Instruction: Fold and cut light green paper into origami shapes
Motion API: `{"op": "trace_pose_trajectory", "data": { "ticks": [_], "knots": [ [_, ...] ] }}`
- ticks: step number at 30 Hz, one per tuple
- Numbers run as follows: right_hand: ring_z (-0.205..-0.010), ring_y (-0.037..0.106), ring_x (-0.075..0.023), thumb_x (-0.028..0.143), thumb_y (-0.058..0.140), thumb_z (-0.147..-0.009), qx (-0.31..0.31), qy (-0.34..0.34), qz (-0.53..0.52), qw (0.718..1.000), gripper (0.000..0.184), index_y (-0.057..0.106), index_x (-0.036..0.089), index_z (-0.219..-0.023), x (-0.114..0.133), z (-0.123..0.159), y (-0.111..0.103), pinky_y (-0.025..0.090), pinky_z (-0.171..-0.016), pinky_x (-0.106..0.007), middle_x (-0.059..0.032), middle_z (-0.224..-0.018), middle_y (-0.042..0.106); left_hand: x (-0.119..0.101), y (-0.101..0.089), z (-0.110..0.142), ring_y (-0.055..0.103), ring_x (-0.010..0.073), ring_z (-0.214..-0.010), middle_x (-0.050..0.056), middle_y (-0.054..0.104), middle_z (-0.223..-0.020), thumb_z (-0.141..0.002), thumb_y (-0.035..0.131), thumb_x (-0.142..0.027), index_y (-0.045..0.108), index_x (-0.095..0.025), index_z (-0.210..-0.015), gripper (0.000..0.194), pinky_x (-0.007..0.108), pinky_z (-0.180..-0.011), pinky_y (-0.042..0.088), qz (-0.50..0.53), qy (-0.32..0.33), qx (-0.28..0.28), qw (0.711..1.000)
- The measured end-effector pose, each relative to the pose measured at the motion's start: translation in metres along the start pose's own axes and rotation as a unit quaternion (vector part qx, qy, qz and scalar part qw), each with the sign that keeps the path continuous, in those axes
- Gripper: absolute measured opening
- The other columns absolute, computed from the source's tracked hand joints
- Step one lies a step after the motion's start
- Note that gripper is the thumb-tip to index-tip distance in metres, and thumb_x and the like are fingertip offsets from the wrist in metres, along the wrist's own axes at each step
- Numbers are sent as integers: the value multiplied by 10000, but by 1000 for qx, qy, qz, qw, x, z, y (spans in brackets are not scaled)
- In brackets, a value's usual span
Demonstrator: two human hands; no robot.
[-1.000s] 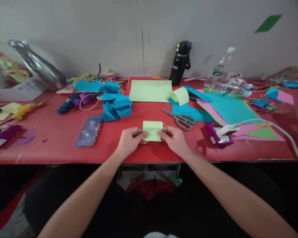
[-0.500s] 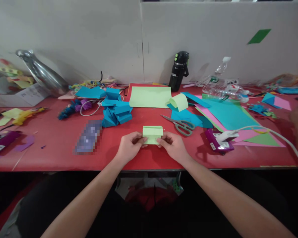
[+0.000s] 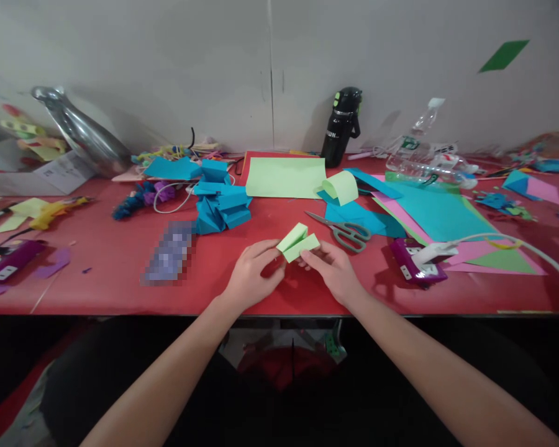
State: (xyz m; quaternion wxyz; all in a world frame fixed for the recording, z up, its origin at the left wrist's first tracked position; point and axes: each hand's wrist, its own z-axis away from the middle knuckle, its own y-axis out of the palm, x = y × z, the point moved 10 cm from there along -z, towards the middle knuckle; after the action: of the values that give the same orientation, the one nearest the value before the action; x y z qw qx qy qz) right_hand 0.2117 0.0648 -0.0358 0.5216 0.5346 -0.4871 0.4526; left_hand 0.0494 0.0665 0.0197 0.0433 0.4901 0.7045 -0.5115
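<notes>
A small piece of light green paper [image 3: 298,244], folded into a strip with an open V-shaped gap between its layers, is held above the red table. My right hand [image 3: 334,268] pinches its right end between thumb and fingers. At the paper's left end, my left hand [image 3: 255,273] is curved with thumb and fingers apart, its fingertips close to the corner; whether they touch it is unclear. Grey-handled scissors [image 3: 349,234] lie just beyond my right hand, blades partly apart. Behind them a curled light green sheet [image 3: 342,187] rests on blue paper [image 3: 361,217].
A flat light green sheet [image 3: 286,177] lies at the back. Folded blue paper [image 3: 221,205] and a blurred purple item [image 3: 169,253] are to the left. A purple power strip [image 3: 417,264] with a white cable, a black bottle [image 3: 341,127] and plastic bottles [image 3: 414,149] stand right.
The light green paper has turned from level and flat-on to tilted, its folded layers now spread apart. My left hand has loosened from its left edge; my right hand keeps its pinch.
</notes>
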Motion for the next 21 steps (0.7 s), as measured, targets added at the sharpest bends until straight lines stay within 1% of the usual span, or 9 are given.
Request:
{"op": "trace_pose_trajectory", "data": {
  "ticks": [2,3,5,7,10,11,13,16,21],
  "knots": [
    [-781,664,-187,410,756,-817,-1,-1,-10,1000,244,726,201,-940,-1,-1,-1,546,-754,-330,-43,-849,733,-3,6,-2,592,285,-1237,131,635,-1330,-902,600,-271,636,-203,-1231,338,437,-1056,465,112,-9,50,992],
    [-802,666,-190,388,753,-817,8,-6,-11,1000,232,727,205,-958,1,-1,1,546,-766,-331,-43,-883,739,0,7,-3,611,270,-1198,126,647,-1293,-929,578,-297,622,-202,-1230,319,423,-1031,480,175,-36,62,982],
    [-850,671,-197,337,745,-810,42,-20,-5,999,198,728,207,-958,7,0,7,539,-797,-331,-39,-926,744,11,9,-3,656,238,-1074,115,680,-1169,-954,572,-355,604,-188,-1152,261,375,-932,522,275,-107,51,954],
    [-868,672,-202,289,732,-799,84,-31,7,996,164,726,204,-940,13,1,16,531,-808,-328,-29,-915,739,23,9,-2,672,216,-974,101,693,-1083,-908,662,-384,556,-181,-1126,316,338,-849,530,318,-161,29,934],
    [-804,653,-190,243,700,-802,129,-37,35,990,101,710,200,-893,17,3,25,518,-753,-313,-15,-858,709,24,10,-3,668,197,-923,101,696,-1081,-819,773,-332,506,-178,-1238,520,315,-802,516,300,-164,33,939],
    [-788,642,-185,235,689,-809,138,-39,46,989,83,704,199,-883,17,3,26,512,-736,-309,-14,-855,699,22,10,-4,665,190,-907,100,697,-1081,-816,772,-312,518,-177,-1259,529,309,-789,513,283,-156,45,945],
    [-788,629,-182,225,674,-825,154,-51,66,985,75,700,200,-891,18,4,27,507,-732,-306,-16,-869,687,18,8,-5,662,185,-897,97,699,-1073,-843,731,-281,576,-175,-1233,434,304,-773,515,254,-142,57,955],
    [-823,634,-188,226,669,-841,160,-66,83,981,110,703,201,-943,19,2,25,514,-765,-313,-23,-905,690,13,-2,-7,662,180,-893,84,701,-1040,-862,674,-231,617,-177,-1182,329,298,-771,526,233,-123,41,964],
    [-850,640,-195,204,662,-838,150,-85,111,979,110,683,195,-945,28,-2,18,518,-797,-326,-35,-921,681,17,-21,-8,642,153,-806,36,665,-947,-804,640,-145,562,-192,-1233,439,277,-741,524,172,-115,-16,978]
  ]
}}
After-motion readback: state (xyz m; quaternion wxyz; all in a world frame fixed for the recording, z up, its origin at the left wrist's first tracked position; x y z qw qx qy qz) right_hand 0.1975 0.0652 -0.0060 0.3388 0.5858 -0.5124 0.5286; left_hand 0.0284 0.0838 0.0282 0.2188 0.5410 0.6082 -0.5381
